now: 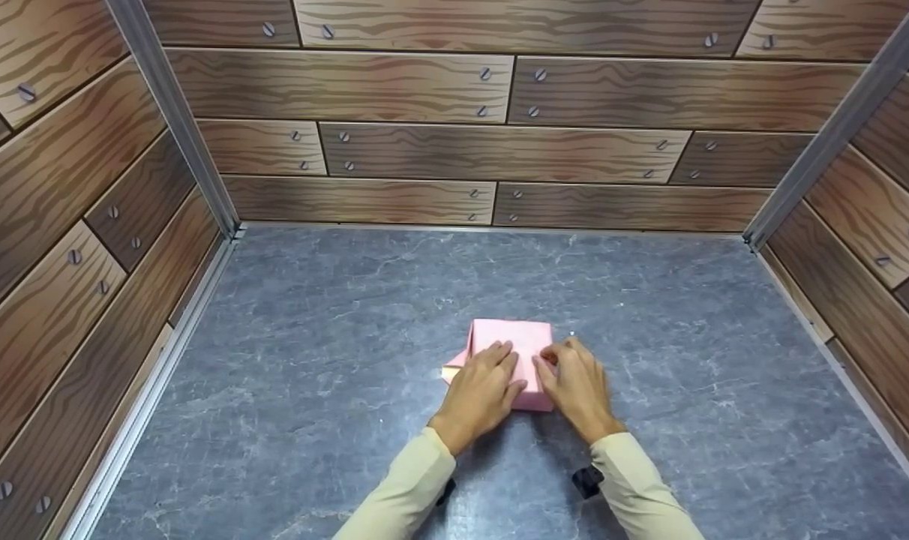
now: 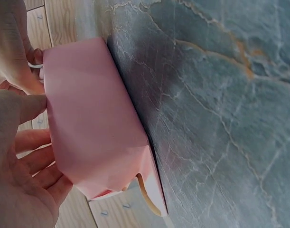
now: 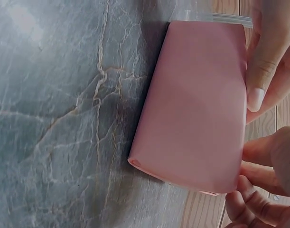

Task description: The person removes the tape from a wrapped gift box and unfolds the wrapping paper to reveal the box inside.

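A box wrapped in pink paper (image 1: pixel 513 334) lies on the grey marbled surface. At its left end the paper (image 2: pixel 152 190) stands out in a loose flap with a pale inner side; the right end is folded flat. My left hand (image 1: pixel 481 390) rests across the top, fingers spread and thumb along the near edge. Beside it, my right hand (image 1: pixel 580 382) is at the top's right edge, thumb and forefinger close together. In the left wrist view a small white curled strip (image 2: pixel 35 65) shows between the right fingers; its kind is unclear.
Wood-patterned panels (image 1: pixel 413 154) wall the surface at the back and both sides, with metal strips (image 1: pixel 173 112) at the corners. The marbled surface (image 1: pixel 312 315) spreads around the box. A black wrist device (image 1: pixel 588 481) shows by the right sleeve.
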Demonstrator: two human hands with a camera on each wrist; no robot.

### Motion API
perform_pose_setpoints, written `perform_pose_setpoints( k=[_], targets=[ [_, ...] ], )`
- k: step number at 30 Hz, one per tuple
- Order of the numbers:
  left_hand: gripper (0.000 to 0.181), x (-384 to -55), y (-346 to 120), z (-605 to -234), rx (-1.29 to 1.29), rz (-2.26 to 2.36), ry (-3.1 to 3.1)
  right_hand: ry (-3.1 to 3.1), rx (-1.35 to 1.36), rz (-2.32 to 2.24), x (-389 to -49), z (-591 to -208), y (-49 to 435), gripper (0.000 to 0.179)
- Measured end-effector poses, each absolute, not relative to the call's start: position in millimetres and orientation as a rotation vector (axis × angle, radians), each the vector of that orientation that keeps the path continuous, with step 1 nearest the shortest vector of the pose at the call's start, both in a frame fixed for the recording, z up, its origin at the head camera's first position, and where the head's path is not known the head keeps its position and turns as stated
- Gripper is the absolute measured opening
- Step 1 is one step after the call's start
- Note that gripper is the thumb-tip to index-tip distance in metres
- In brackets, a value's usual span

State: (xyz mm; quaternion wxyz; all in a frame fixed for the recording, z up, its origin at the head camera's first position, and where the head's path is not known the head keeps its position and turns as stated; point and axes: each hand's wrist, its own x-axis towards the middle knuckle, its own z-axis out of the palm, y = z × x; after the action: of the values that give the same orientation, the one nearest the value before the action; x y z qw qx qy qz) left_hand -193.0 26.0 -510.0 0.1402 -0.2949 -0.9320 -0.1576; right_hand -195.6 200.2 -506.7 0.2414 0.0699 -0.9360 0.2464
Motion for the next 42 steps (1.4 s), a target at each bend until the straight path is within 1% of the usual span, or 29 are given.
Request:
perform_pose_setpoints(
  k=[7, 15, 24, 42],
  targets=[
    [0.042, -193.3, 25.8, -508.8, -0.85, -0.464, -2.689, -2.547, 0.209, 0.653, -196.5, -506.9, 199.5, 0.007],
    [0.039, -194.4, 26.1, -511.6, -0.839, -0.504, -2.674, -2.51, 0.219, 0.63, -195.5, -509.0, 199.8, 0.007],
    [0.039, -192.4, 25.9, -509.1, -0.835, -0.533, -2.673, -2.534, 0.139, 0.668, -194.7, -505.5, 206.1, 0.01],
    [0.038, -192.7, 25.4, -508.2, -0.841, -0.529, -2.687, -2.536, 0.075, 0.684, -192.7, -501.8, 218.4, 0.011]
  ],
)
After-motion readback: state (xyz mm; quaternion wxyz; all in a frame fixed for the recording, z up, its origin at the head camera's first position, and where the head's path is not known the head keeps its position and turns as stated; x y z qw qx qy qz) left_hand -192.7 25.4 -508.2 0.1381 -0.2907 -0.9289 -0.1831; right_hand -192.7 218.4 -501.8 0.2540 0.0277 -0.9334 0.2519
